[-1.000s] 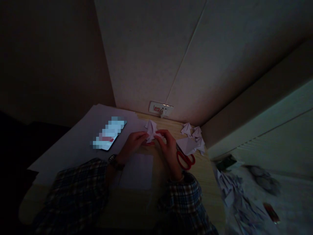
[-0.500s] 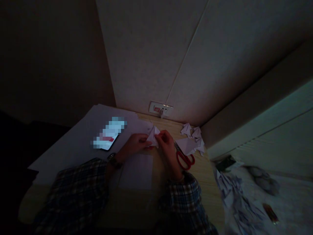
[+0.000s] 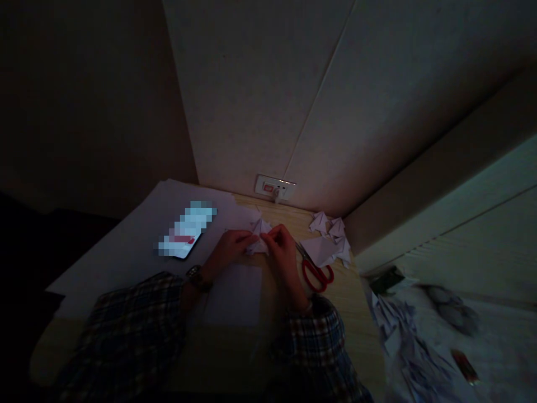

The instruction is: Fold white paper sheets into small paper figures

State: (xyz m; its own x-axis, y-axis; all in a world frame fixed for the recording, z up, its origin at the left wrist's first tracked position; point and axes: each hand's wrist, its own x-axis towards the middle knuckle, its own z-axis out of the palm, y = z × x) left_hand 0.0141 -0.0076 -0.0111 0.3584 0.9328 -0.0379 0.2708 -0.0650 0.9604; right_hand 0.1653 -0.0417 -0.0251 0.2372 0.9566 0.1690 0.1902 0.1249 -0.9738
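Observation:
A small folded piece of white paper (image 3: 259,230), pointed at the top, is held between my two hands above the table. My left hand (image 3: 232,246) pinches its left side with closed fingers. On the right side, the thumb and fingertips of my right hand (image 3: 282,245) grip it. Below my left hand lies a flat white sheet (image 3: 237,294). Scissors with red handles (image 3: 314,275) rest just right of my right wrist, their blades partly beside a loose paper piece (image 3: 321,249).
A lit phone (image 3: 187,229) lies on large white sheets (image 3: 126,240) at the left. Several folded paper figures (image 3: 337,227) sit at the table's right corner. A wall socket (image 3: 276,188) with a plug is behind the table. More folded papers (image 3: 398,330) lie lower right, beyond the table edge.
The folded paper has been lowered and turned slightly, and looks more spread out with several points. Both hands have shifted a little but still pinch it.

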